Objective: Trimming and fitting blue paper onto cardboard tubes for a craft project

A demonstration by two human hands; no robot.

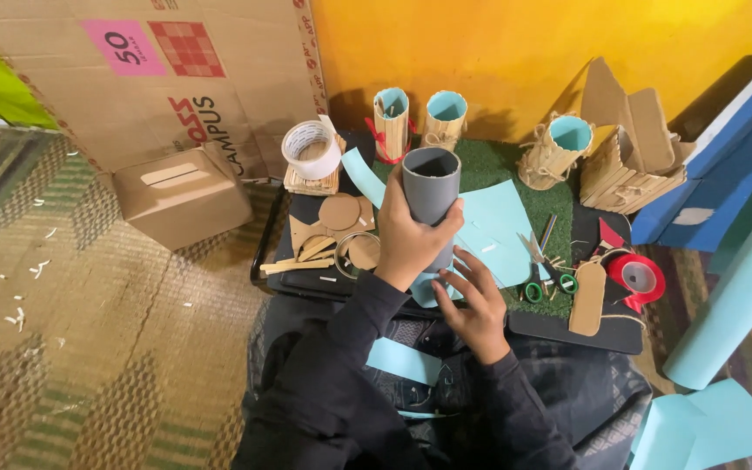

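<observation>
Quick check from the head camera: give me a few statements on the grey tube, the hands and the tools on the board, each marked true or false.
1. The left hand grips the grey tube upright. True.
2. The right hand holds the scissors. False: the green-handled scissors lie on the green mat; the right hand is at the tube's lower end.
3. Light blue paper lies behind the tube. True.
4. The red tape roll sits left of the tube. False: it lies to the right.

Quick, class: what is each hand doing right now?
Left hand: closed around the grey tube.
Right hand: fingers open, touching the tube's lower end.
</observation>
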